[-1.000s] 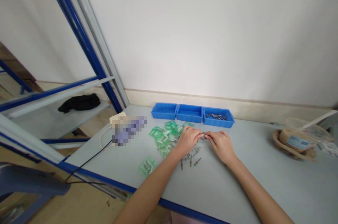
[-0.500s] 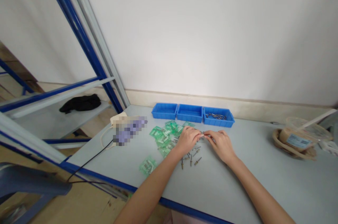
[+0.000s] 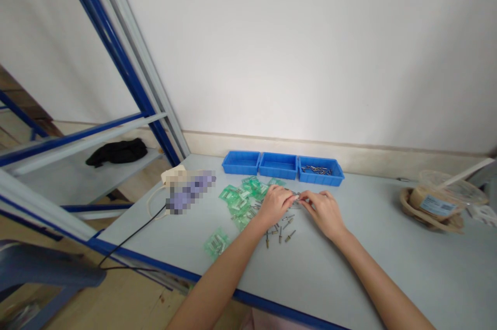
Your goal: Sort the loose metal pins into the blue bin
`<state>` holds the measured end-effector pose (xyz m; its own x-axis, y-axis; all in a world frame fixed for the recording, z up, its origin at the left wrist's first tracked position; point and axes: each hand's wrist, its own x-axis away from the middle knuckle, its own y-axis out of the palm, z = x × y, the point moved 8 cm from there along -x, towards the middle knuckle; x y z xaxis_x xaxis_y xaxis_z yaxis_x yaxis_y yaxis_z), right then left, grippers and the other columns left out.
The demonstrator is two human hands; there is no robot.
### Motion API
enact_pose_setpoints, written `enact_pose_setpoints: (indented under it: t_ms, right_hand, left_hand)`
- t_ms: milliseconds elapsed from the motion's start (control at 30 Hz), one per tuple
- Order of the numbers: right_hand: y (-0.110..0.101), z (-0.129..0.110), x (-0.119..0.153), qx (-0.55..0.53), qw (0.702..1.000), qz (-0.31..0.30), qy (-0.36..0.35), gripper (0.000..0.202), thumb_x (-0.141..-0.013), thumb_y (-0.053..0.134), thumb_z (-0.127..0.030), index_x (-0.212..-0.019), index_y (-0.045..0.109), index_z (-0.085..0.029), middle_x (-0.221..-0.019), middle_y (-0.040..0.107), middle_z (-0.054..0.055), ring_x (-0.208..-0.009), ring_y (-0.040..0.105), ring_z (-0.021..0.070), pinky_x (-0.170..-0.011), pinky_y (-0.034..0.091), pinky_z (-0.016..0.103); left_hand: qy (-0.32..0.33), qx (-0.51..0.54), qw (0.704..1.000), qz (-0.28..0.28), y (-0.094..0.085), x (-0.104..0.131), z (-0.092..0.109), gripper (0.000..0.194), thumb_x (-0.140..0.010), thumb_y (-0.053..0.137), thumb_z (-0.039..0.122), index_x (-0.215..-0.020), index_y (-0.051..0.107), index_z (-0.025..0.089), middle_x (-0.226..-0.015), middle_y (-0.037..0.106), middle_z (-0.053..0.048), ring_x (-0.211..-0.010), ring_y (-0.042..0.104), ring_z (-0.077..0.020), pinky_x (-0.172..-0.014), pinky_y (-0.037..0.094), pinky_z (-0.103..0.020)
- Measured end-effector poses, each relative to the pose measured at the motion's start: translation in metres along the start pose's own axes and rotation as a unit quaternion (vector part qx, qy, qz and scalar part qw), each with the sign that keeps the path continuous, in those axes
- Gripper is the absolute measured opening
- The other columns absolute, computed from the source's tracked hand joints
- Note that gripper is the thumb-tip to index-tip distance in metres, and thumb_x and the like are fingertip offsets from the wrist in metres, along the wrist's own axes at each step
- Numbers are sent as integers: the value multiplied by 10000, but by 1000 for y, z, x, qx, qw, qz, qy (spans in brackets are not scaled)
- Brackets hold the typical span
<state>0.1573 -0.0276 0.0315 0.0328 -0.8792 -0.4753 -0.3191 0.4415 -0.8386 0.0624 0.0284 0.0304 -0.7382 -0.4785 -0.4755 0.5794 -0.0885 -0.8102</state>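
My left hand (image 3: 277, 204) and my right hand (image 3: 321, 211) meet fingertip to fingertip over the grey table, both closed in a pinch. A small object between them is mostly hidden by the fingers. Below the hands lie several loose metal pieces (image 3: 289, 235) with thin shanks. Green plastic packets (image 3: 238, 199) are heaped to the left of my left hand, and another green packet (image 3: 216, 242) lies apart, nearer the front edge. Behind the hands, the right blue bin (image 3: 320, 180) holds small metal pieces; the middle blue bin (image 3: 278, 167) and left blue bin (image 3: 241, 164) show bare bottoms.
A blurred purple item (image 3: 190, 194) with a cable lies at the table's left. At the right stands a clear-lidded container (image 3: 435, 205) in a brown holder. A blue frame post (image 3: 112, 45) rises at the left, with black cloth (image 3: 116, 153) on a shelf.
The view has shifted very slightly. Both hands stay together at the same spot, with only tiny finger movement.
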Motion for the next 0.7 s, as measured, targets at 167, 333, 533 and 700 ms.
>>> enact_pose_setpoints:
  t_ms: [167,333,533,700]
  right_hand:
    - [-1,3,0,12,1000,2,7,278,-956,358,-336,-870,597,-222,-742,696,-1,-669,620,164,-725,314,309]
    - [1,0,0,-2,1000,-2,-5,248,-959,350,-319,-963,580,-226,-846,708,9,-713,632,154,-742,316,309]
    - [1,3,0,11,1000,-6,-3,252,-953,369,-307,-885,598,-227,-809,711,1,-693,628,162,-727,309,308]
    - [2,4,0,11,1000,-10,1,265,-963,333,-315,-977,582,-226,-852,711,12,-710,626,172,-726,314,310]
  left_hand:
    - [0,24,1000,8,-1,1,0,187,-920,454,303,-874,599,194,-792,656,7,-804,545,-159,-828,369,-308]
    - [-1,6,1000,-1,0,0,-1,295,-944,389,268,-741,588,187,-765,650,2,-766,539,-152,-825,360,-317]
    - [-16,30,999,3,1,1,-3,198,-923,446,333,-917,583,191,-809,646,5,-824,551,-157,-838,369,-304]
    - [-10,24,1000,6,1,1,-3,191,-932,424,275,-866,581,188,-843,650,-4,-841,554,-156,-836,371,-302]
